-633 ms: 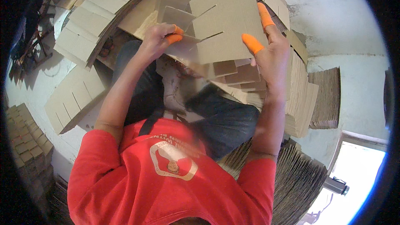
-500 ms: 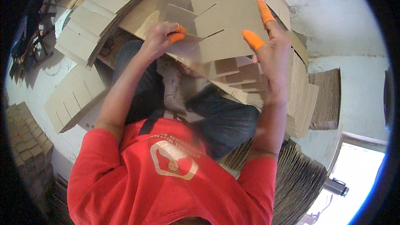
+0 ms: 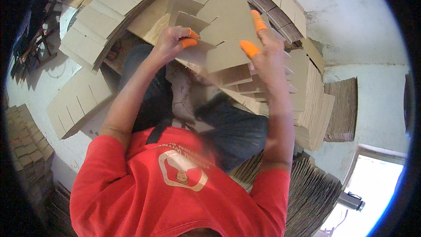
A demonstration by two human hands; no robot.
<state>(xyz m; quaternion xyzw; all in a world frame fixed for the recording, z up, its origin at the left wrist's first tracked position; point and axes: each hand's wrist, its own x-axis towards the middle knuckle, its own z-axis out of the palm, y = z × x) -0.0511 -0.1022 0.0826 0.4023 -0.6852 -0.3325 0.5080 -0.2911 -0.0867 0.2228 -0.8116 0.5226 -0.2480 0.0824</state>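
Observation:
A large brown slotted cardboard sheet [image 3: 230,22] stands tilted in front of me, with smaller cardboard divider pieces [image 3: 188,6] sticking out from its slots on the left. Pinched in the thumb and finger of my left hand [image 3: 171,44] is the edge of the nearest divider piece [image 3: 198,56]. My right hand [image 3: 271,59] grips the sheet's right edge, its thumb on the near face and the other fingers partly hidden behind. Orange finger covers sit on the thumb and a finger of each hand. More divider pieces [image 3: 237,75] show below the sheet.
A wooden board [image 3: 151,26] lies under the work. Stacked cardboard sheets stand at the far left [image 3: 94,22], right [image 3: 313,101] and lower right [image 3: 307,188]. A slotted piece [image 3: 79,101] leans at left, above bundled cardboard [image 3: 30,145]. A wall [image 3: 351,26] rises at right.
My right hand has moved left with the sheet's right edge, uncovering stacked cardboard behind it and divider ends at right. My left hand has shifted slightly right and down, still pinching the divider piece.

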